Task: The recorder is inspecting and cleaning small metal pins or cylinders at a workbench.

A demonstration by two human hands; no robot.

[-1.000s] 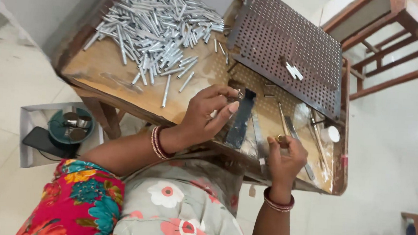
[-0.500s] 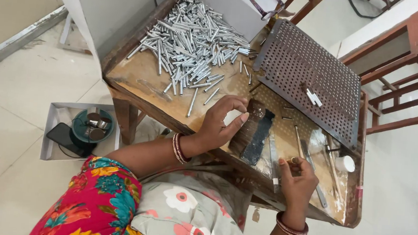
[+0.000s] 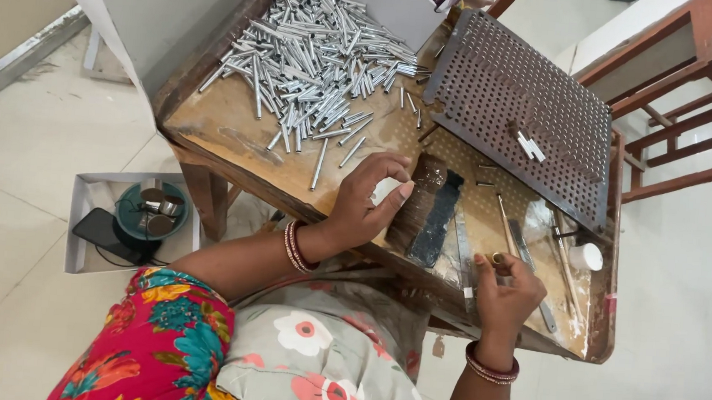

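Observation:
My left hand (image 3: 364, 201) rests on a small wooden table (image 3: 219, 128), its fingers curled around a small white piece pressed against a dark block (image 3: 422, 209). My right hand (image 3: 504, 290) sits near the table's front edge and pinches a small round brass-coloured piece (image 3: 497, 257) between its fingertips. A big pile of short silver metal tubes (image 3: 316, 59) lies on the far left of the table. A dark perforated metal plate (image 3: 521, 111) leans at the far right, with a few white pieces (image 3: 530, 145) on it.
Thin rods and flat tools (image 3: 528, 245) and a small white pot (image 3: 587, 256) lie right of my right hand. On the floor at left, a grey tray (image 3: 88, 206) holds a teal bowl (image 3: 150, 211) and a black phone (image 3: 103, 232). Red-brown wooden furniture (image 3: 680, 106) stands at right.
The view has shifted, so the table sits further right and lower. My left hand has slid slightly along the dark block. My right hand keeps pinching the small piece.

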